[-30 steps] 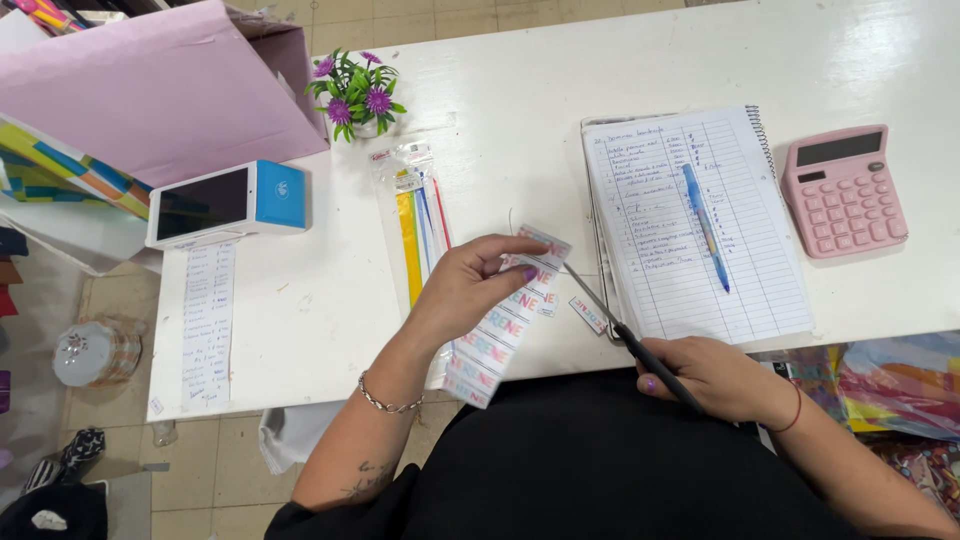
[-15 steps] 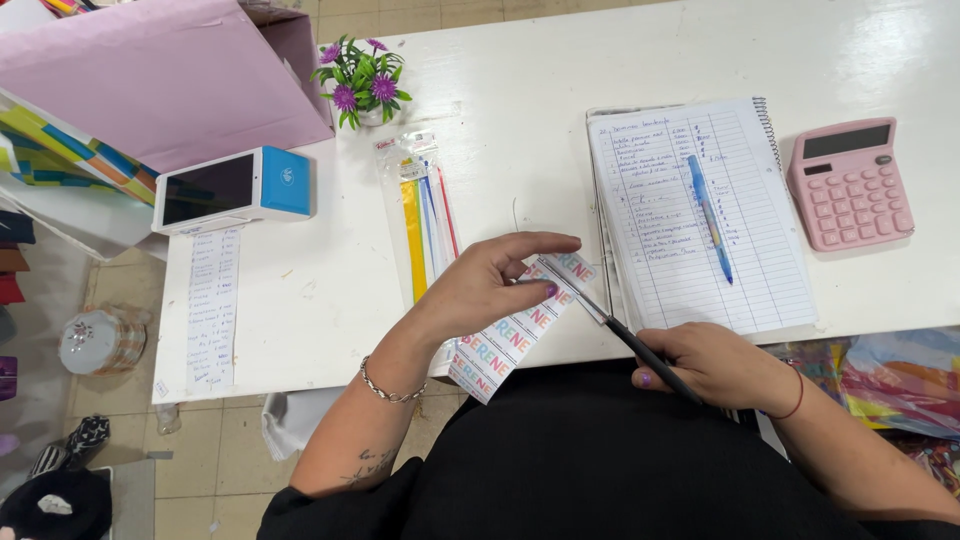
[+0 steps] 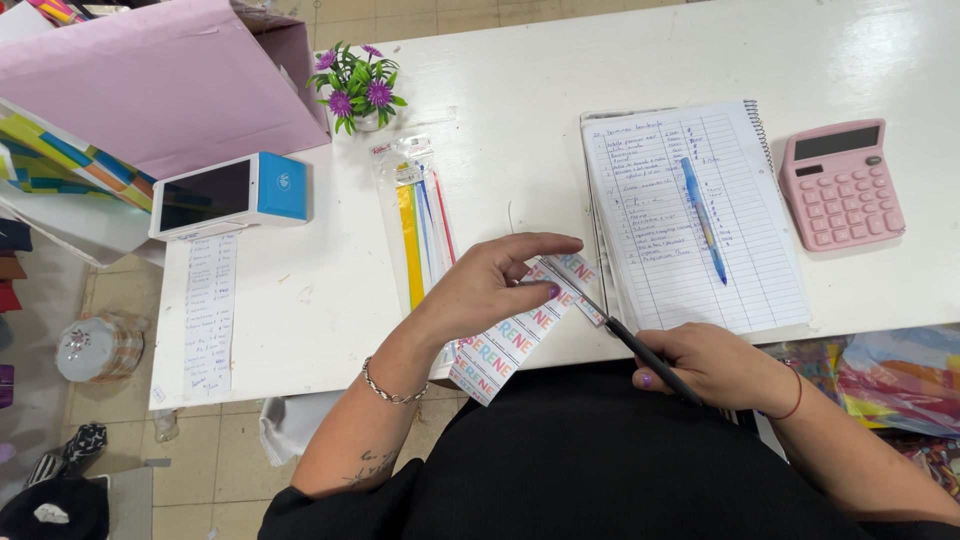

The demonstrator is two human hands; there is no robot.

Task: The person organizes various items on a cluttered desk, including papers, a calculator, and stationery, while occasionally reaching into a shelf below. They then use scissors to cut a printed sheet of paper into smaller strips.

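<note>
Head view: left hand (image 3: 480, 290) pinches label strip (image 3: 505, 345), scissors (image 3: 620, 335) cutting.

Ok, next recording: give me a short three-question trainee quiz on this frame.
1. True or false: the right hand holds black-handled scissors.
2. What does the left hand hold? A) blue pen B) strip of colourful printed labels C) pink calculator
3. What lies on the open notebook?

Key: 1 true. 2 B, the strip of labels. 3 the blue pen.
</note>
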